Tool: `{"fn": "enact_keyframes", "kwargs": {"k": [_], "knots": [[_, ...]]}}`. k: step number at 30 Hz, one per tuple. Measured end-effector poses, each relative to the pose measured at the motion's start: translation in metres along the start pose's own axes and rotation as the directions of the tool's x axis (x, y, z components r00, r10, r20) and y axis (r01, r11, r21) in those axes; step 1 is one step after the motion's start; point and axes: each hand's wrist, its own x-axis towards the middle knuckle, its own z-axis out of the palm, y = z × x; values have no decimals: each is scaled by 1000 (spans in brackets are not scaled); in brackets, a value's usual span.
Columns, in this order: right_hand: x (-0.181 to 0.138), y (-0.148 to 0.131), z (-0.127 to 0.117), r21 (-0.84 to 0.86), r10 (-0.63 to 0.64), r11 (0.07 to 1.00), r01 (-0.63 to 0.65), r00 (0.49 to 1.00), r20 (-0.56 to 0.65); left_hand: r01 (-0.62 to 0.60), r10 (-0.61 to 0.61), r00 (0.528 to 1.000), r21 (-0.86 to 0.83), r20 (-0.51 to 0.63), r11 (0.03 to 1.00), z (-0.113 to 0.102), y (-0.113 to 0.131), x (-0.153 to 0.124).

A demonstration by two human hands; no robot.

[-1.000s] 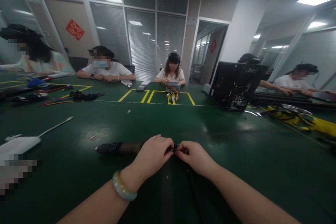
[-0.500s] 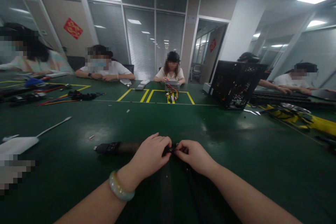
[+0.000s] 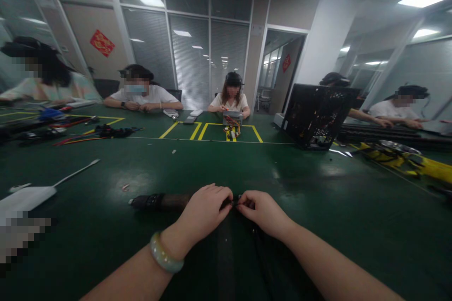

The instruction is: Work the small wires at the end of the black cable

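A dark, cylindrical tool that looks like an electric screwdriver (image 3: 169, 201) lies crosswise on the green table, its metal tip pointing left. My left hand (image 3: 206, 204), with a bangle on the wrist, is closed over the tool's right-hand end. Close against it, my right hand (image 3: 259, 209) has thumb and fingertips pinched on a small dark piece at that end, probably the plug of a cable. A black cable (image 3: 259, 249) runs from beneath the right hand toward me. The fingers hide most of the joint between tool and small piece.
A white adapter with a short lead (image 3: 31, 200) lies at left. Wire bundles (image 3: 113, 131) are at the far left. A black computer case (image 3: 316, 115) stands at right beside yellow material (image 3: 434, 169). Several people sit around the table; one handles a power supply (image 3: 232, 117).
The view has shifted slightly, so the scene sits a little lower. Both hands keep nearly the same pose at the tool's end. The person at far left has moved their head a little.
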Motion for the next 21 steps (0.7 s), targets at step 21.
{"fn": "enact_keyframes", "kwargs": {"k": [21], "knots": [[-1, -5, -2, -11, 7, 1000, -6, 1000, 10, -9, 9, 1000, -21, 25, 1000, -5, 5, -1]]}}
